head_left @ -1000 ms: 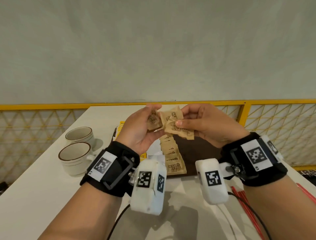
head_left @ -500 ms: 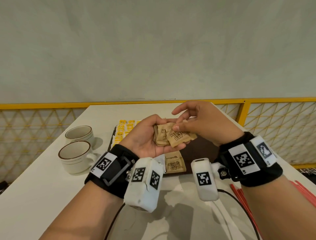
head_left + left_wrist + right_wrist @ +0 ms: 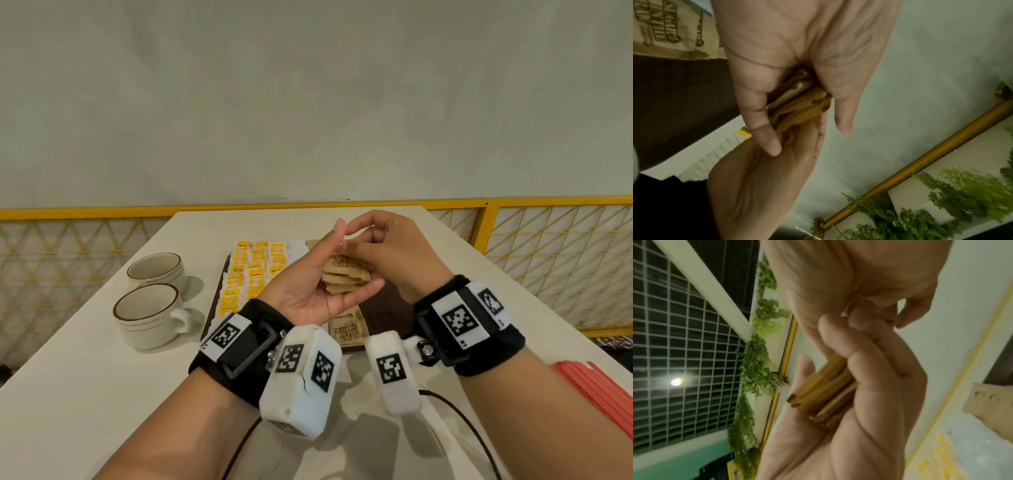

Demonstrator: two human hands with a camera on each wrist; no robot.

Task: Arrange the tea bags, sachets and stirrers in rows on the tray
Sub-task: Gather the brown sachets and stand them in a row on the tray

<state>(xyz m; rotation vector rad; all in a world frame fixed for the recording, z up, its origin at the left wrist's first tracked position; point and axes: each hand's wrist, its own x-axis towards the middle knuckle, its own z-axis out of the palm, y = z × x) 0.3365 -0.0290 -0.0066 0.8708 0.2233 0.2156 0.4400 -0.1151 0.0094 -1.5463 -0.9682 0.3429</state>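
The left hand (image 3: 310, 298) lies palm up above the tray (image 3: 383, 305), its fingers (image 3: 758, 113) curled round a small stack of brown sachets (image 3: 346, 282); the right hand (image 3: 390, 253) comes down from about one o'clock with its fingers bent, touching the top of the stack, though whether they actually pinch a sachet I cannot tell. To do this step well, I would judge, square the stack edges first, then peel only the top packet with thumb and forefinger so the rest stay clamped. The stack lies flat, its long axis running roughly nine to three across the palm. On the tray, yellow tea bags (image 3: 253, 274) fill rows at the left, and one brown sachet (image 3: 347, 330) lies at the near edge with its print facing the person. Red stirrers (image 3: 596, 390) wait on the tabletop (image 3: 85, 377) at four o'clock.
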